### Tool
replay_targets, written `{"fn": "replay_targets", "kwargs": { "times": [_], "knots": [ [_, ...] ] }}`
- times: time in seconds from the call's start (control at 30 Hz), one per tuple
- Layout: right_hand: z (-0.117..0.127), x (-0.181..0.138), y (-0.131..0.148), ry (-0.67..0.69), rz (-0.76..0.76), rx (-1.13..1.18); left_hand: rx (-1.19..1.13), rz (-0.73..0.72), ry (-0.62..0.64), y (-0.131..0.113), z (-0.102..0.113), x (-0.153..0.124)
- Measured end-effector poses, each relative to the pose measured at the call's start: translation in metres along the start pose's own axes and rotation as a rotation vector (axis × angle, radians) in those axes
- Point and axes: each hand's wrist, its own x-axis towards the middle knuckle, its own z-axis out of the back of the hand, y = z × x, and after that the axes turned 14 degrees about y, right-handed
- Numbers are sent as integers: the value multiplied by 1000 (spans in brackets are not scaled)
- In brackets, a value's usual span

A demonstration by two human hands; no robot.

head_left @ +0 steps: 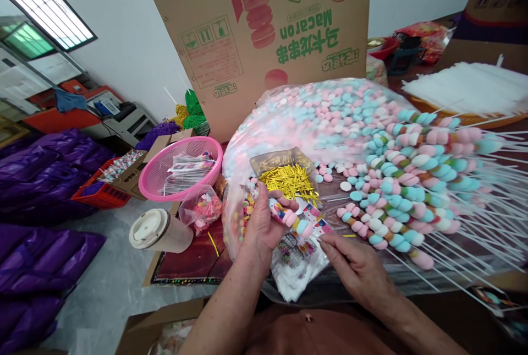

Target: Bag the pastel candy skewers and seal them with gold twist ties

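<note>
My left hand [264, 223] is closed around a marshmallow skewer [293, 221] of pink, white and blue pieces, holding it over a stack of small printed clear bags [297, 256]. My right hand [357, 267] lies beside it, fingers extended and pressed on the bag stack, its fingertips near the skewer's end. Just beyond my hands lies a heap of gold twist ties [291, 179]. A large pile of finished marshmallow skewers [412, 190] with white sticks spreads across the table to the right.
A big clear bag of pink and blue marshmallows [305, 118] sits behind, before an upside-down Macaron carton [264, 36]. On the left are a pink basket [159, 184] of packets, a lidded cup [159, 229], a small candy bag [204, 209] and purple bags [37, 179] on the floor.
</note>
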Motion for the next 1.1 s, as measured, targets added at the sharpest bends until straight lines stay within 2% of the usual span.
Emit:
{"fn": "replay_targets", "kwargs": {
  "times": [0.07, 0.13, 0.3, 0.37, 0.43, 0.5, 0.6, 0.7, 0.77, 0.8, 0.93, 1.0, 1.1],
  "knots": [
    [2, 0, 5, 141, -116, 156, 5, -22, 6, -2, -1, 0],
    [-1, 1, 10, 201, -219, 266, -10, -80, 17, 2, -5, -1],
    [-20, 3, 11, 62, -277, 295, -15, -64, -22, 33, -14, -6],
    [-22, 3, 5, 26, -312, 360, -7, -3, -16, 37, -11, -10],
    [-19, 2, -2, 54, -383, 559, 22, 117, 85, 31, -5, -13],
    [-14, 2, -7, 118, -474, 829, 42, 174, 209, 15, 4, -14],
    [-8, 2, -5, 201, -586, 1131, 12, 39, 253, -11, 12, -8],
    [-7, 4, 1, 250, -639, 1223, -24, -57, 228, -21, 6, 0],
    [-7, 3, 1, 221, -607, 1087, -42, -89, 195, -19, -2, 4],
    [-7, 2, 0, 191, -555, 931, -56, -94, 155, -18, -7, 5],
    [-5, -4, -11, -41, -138, 15, -103, -43, -125, -15, -19, 6],
    [-3, -7, -16, -130, 56, -327, -87, -5, -199, -16, -19, 6],
    [2, -7, -19, -126, 183, -534, -39, 80, -202, -20, -14, 5]
  ]
}}
